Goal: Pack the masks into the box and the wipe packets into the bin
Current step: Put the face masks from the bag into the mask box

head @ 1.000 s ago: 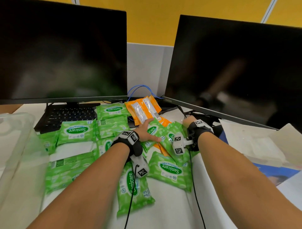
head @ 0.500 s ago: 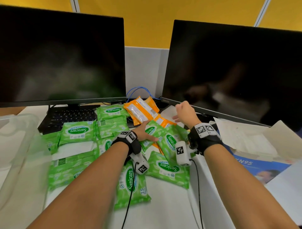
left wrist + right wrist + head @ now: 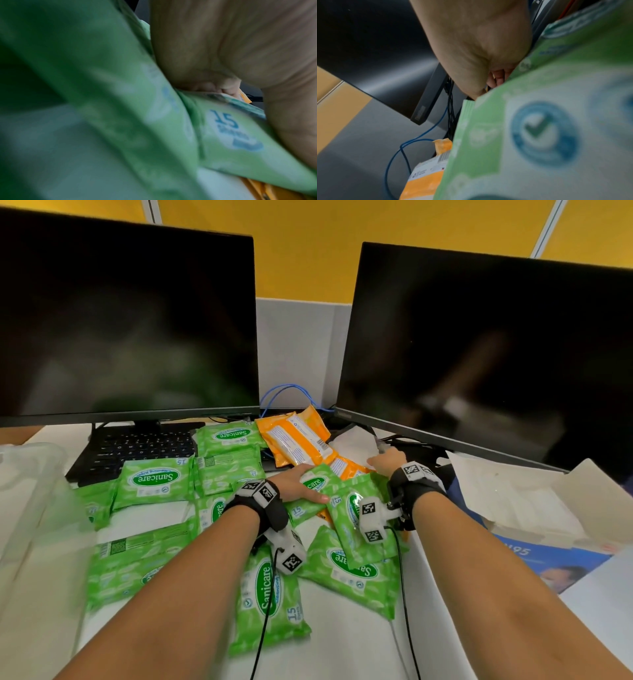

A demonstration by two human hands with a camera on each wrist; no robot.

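Starting from the clear bin (image 3: 30, 474) at the surface's left edge: the left hand (image 3: 298, 482) presses flat on a green wipe packet (image 3: 313, 484); curl under it. Whether the right hand (image 3: 385, 462) grips the white mask (image 3: 352, 441) I cannot tell; the box (image 3: 520, 505) lies right.

Flat green plastic wipe packets (image 3: 156, 479) lie spread across the white counter (image 3: 342, 642) — a black keyboard (image 3: 137, 445) behind them. The clear plastic bin (image 3: 30, 508) sits at their left, the open white cardboard mask box (image 3: 534, 508) at their right — orange wipe packets (image 3: 294, 440) lie behind, between two black monitors (image 3: 126, 320).

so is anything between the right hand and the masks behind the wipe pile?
Nothing visible. The right hand is past the green wipe packets and at the white masks beside the orange packets; its fingertips are hidden.
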